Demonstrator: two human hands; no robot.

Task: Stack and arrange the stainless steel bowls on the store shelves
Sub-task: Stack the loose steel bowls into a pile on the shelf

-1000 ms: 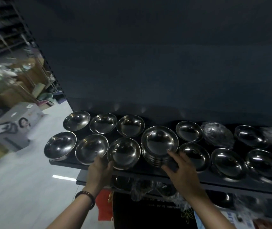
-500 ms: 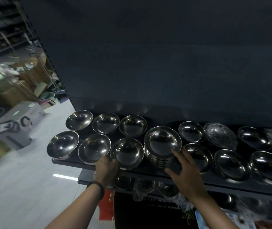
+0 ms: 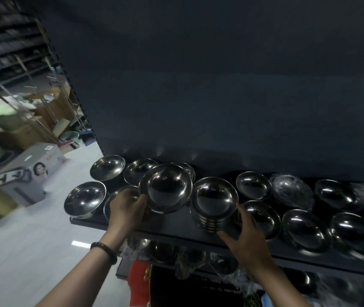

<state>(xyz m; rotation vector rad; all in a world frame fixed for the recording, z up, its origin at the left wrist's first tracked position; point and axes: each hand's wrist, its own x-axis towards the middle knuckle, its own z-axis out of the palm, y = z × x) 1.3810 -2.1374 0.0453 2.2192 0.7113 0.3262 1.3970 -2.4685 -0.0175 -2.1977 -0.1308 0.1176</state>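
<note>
Stainless steel bowls (image 3: 254,185) sit open side up in two rows on a dark shelf (image 3: 167,224), with a nested stack (image 3: 214,202) in the front row. A plain dark back panel (image 3: 221,85) rises behind the stack and fills most of the view. Far left of the stack lies a pale glossy floor (image 3: 32,251), with blurred racks and a cardboard box (image 3: 28,173) bearing a printed picture. Below the stack a lower shelf (image 3: 309,265) holds more bowls, some in clear wrap. A plastic-wrapped bowl (image 3: 291,191) rests right of the stack in the back row.

Just left of the stack a single bowl (image 3: 165,188) is raised off the shelf and tilted toward the camera. The left hand (image 3: 125,207) grips it at its left rim, fingers curled round the edge. The right hand (image 3: 245,235) clasps the stack low on its right side, thumb at the base and fingers wrapped round the wall. A dark bracelet (image 3: 104,251) circles the left wrist
</note>
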